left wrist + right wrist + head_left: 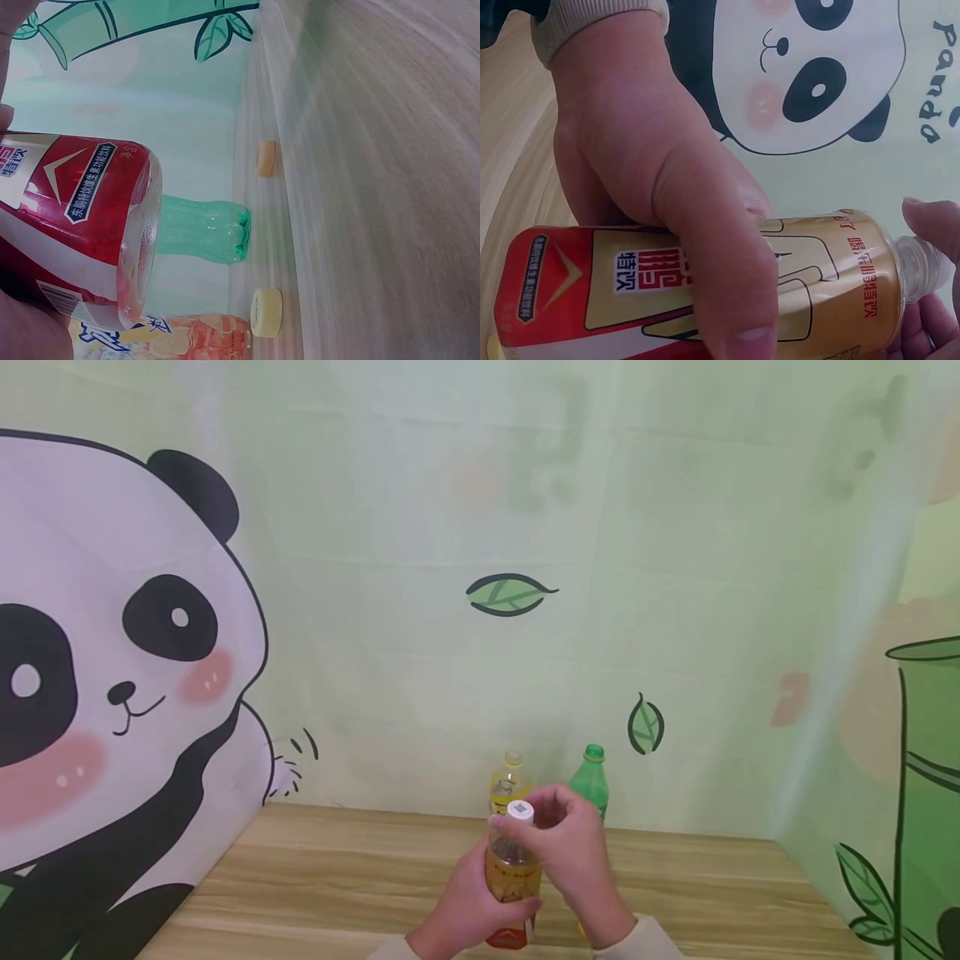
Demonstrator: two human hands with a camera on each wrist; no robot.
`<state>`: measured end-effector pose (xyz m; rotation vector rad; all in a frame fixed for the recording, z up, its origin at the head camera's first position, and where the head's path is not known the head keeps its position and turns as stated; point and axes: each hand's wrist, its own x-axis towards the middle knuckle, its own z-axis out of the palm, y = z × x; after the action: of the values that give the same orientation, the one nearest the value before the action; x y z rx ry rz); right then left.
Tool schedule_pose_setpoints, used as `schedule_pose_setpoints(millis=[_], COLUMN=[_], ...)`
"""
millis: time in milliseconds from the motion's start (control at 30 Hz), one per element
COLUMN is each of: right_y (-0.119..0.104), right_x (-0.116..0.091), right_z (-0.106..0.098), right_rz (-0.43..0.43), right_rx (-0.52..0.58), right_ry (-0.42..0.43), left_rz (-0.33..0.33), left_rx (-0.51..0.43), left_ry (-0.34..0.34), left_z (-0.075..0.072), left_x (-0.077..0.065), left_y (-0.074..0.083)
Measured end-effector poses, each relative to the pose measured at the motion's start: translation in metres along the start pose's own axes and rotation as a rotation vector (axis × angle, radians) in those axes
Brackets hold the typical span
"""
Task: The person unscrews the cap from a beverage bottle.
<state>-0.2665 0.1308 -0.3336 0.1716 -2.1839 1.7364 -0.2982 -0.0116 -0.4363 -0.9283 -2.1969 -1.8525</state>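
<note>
A plastic drink bottle (513,881) with a gold and red label stands upright in front of me in the head view. My left hand (471,893) grips its body, the thumb lying across the label in the right wrist view. At the top, my right hand (573,843) pinches the white cap (521,812) between thumb and curled fingers. The clear bottle neck (922,266) shows between the right hand's fingers in the right wrist view, where the cap is out of frame. The red bottom of the bottle (82,217) fills the left side of the left wrist view.
Behind the hands stand a green bottle (592,777) and a yellow-labelled bottle (510,781), both with uncapped necks. An orange cap (265,158) and a yellow cap (267,313) lie on the wooden table (360,877). A printed panda backdrop (375,610) encloses the table.
</note>
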Motion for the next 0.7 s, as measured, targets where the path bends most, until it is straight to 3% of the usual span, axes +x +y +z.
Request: schedule_pose_setpoints(millis=[300, 700], right_y=[0.0010, 0.0063], right_x=[0.0017, 0.0043], right_z=[0.0001, 0.0004], right_rz=[-0.051, -0.062], right_rx=[0.043, 0.187], right_ry=[-0.003, -0.130], left_rz=[0.012, -0.009], left_rx=[0.012, -0.005], left_ry=[0.015, 0.003], left_z=[-0.0027, -0.0055], left_x=[0.0009, 0.0016], left_y=[-0.0003, 0.0016])
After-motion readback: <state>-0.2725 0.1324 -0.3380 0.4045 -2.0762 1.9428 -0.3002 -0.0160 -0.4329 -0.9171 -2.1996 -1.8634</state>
